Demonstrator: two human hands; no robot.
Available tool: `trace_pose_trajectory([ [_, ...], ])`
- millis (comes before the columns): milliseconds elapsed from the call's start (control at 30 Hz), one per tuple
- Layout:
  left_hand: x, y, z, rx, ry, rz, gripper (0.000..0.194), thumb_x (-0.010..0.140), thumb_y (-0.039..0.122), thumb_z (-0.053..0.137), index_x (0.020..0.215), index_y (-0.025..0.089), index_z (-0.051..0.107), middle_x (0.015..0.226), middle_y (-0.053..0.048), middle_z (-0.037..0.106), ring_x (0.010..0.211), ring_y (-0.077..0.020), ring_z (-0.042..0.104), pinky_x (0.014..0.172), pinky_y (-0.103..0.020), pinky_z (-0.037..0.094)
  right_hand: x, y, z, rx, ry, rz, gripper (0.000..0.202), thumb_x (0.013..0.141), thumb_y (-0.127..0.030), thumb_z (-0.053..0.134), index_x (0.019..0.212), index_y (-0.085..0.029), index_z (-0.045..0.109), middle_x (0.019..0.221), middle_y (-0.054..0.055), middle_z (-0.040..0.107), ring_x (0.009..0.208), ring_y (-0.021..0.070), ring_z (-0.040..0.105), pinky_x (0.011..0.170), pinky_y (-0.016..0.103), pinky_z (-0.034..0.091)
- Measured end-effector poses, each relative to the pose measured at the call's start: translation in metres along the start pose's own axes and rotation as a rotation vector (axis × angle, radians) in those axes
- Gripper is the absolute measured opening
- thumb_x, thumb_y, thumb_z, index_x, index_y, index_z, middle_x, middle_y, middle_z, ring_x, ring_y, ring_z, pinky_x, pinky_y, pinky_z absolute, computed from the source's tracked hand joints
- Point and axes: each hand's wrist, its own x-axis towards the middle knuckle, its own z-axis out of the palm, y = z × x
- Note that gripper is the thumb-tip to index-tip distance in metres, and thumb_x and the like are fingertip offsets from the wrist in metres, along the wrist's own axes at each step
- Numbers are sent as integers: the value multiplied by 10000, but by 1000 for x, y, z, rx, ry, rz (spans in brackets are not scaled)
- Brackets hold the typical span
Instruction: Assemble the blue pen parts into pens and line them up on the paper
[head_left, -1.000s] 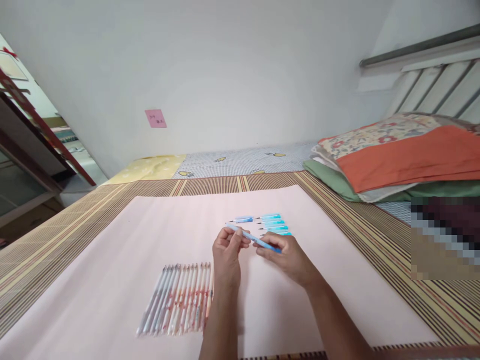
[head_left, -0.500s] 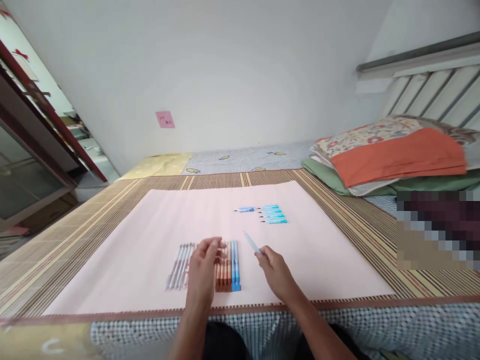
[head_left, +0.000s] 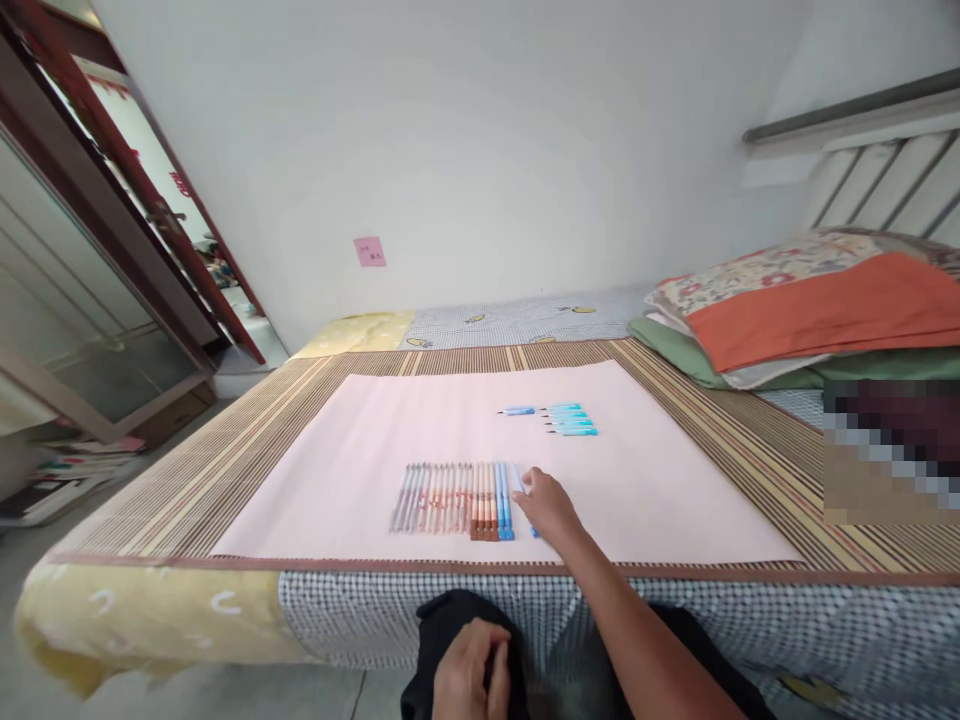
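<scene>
My right hand pinches a light blue pen just right of the row of pens, its blue end showing below the fingers near the paper. Lowered onto my dark-clothed knee, my left hand has curled fingers and nothing visible in it. The row lies side by side: grey-white pens at the left, pale pens with reddish marks, brown-ended pens, then blue pens. Farther back lie several turquoise pens and blue pen pieces with dark tips, pointing left.
A large pale pink sheet covers part of the striped mat on the bed. Folded bedding with an orange panel is stacked at the right. A pink note sticks to the wall. Checked cloth hangs over the front edge.
My left hand has drawn back from over the pen row to my knee. My right hand has lowered the light blue pen beside the row's right end. The view has shifted.
</scene>
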Motion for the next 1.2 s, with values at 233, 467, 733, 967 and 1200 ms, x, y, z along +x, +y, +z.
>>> trace_pose_trajectory([
  [233,14,3,-13,56,-133,61,227,989,278,476,882,226,669,763,-48,684,709,-184,686,663,-258,528,-2,-5,2,39,-3,-39,302,919,-330,564,1140,-144,652,1099,155,730,973,247,678,826,323,453],
  [467,13,9,-14,77,-119,-22,214,987,270,476,878,226,655,797,-40,699,749,-195,690,694,-282,527,-34,4,-4,82,-52,-272,332,888,-64,440,1030,-192,712,1071,83,701,1007,184,652,903,266,441],
  [733,14,15,-13,87,-117,-26,223,980,258,471,858,221,653,778,-34,693,735,-194,682,687,-285,516,-58,10,2,54,1,-345,159,804,-74,583,895,-198,623,965,49,657,878,182,619,795,268,427],
  [967,7,14,-13,108,-116,-7,185,975,214,487,857,218,629,769,-10,665,713,-163,655,671,-256,485,-61,10,12,2,41,-372,155,853,-70,577,904,-210,621,986,40,669,964,206,605,825,300,354],
  [1200,3,15,-9,115,-122,1,168,968,184,491,861,219,617,772,-2,655,717,-155,647,676,-246,471,-58,11,16,-36,40,-415,155,877,-63,583,910,-209,621,992,38,672,969,209,599,818,303,330],
])
